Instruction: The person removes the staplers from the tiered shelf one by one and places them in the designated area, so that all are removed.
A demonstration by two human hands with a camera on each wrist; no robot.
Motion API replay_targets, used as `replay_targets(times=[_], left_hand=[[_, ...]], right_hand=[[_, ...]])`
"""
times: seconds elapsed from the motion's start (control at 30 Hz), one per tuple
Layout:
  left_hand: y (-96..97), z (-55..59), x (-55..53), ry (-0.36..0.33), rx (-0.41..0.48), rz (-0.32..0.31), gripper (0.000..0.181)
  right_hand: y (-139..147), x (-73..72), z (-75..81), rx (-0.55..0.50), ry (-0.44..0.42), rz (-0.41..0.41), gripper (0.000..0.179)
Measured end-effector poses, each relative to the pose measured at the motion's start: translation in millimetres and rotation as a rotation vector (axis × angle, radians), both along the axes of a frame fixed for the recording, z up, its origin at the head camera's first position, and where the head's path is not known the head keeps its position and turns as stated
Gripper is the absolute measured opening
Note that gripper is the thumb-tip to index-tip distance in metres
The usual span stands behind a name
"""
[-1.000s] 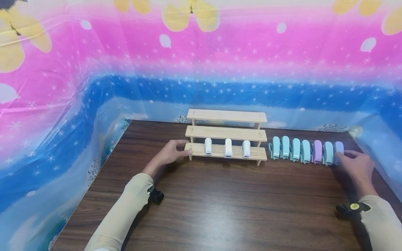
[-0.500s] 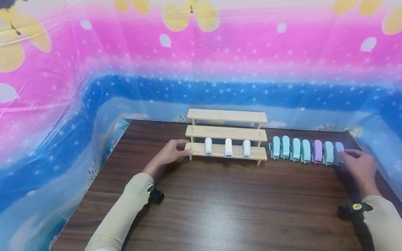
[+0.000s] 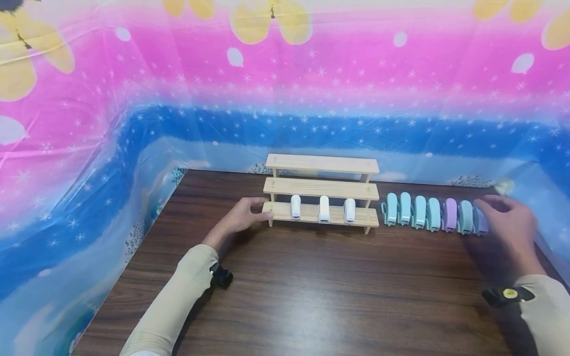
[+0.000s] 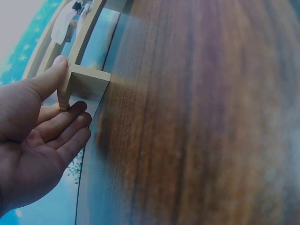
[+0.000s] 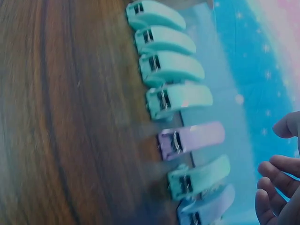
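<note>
My left hand [image 3: 245, 215] holds the left end of a three-tier wooden display stand [image 3: 272, 210], its thumb on the lowest step. In the left wrist view, the fingers [image 4: 77, 124] lie beside the stand's end. Three white plastic, lever-handled pieces [image 3: 324, 210] stand spaced along that step. To the stand's right is a row of similar pieces: several mint ones, a purple one [image 5: 194, 138] and a blue one [image 5: 208, 208] at the end. My right hand [image 3: 512, 227] is just right of the blue piece, fingers loosely bent and holding nothing in the right wrist view.
Everything stands on a dark wood-grain table [image 3: 311, 287]. A pink and blue patterned cloth [image 3: 311, 99] hangs behind and along the sides. The two upper steps [image 3: 320, 188] of the stand rise behind the white pieces.
My right hand has let go of the blue piece and moved slightly up and to the right. My left hand and the stand stay where they were.
</note>
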State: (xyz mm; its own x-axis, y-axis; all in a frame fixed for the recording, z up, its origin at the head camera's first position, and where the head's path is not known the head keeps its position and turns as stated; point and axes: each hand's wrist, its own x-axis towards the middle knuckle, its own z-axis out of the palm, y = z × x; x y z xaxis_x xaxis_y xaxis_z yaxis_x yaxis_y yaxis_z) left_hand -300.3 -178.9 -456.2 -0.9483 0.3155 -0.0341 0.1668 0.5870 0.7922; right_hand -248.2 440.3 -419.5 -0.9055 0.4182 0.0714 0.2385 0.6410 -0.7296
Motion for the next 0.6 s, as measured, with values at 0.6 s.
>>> replay_targets(times=[0.6], left_hand=[[-0.9,-2.1,-0.2,-0.005,0.022,0.000,0.058]], right_hand=[[-73,-4.1,20.1,0.068,0.153,0.080,0.068]])
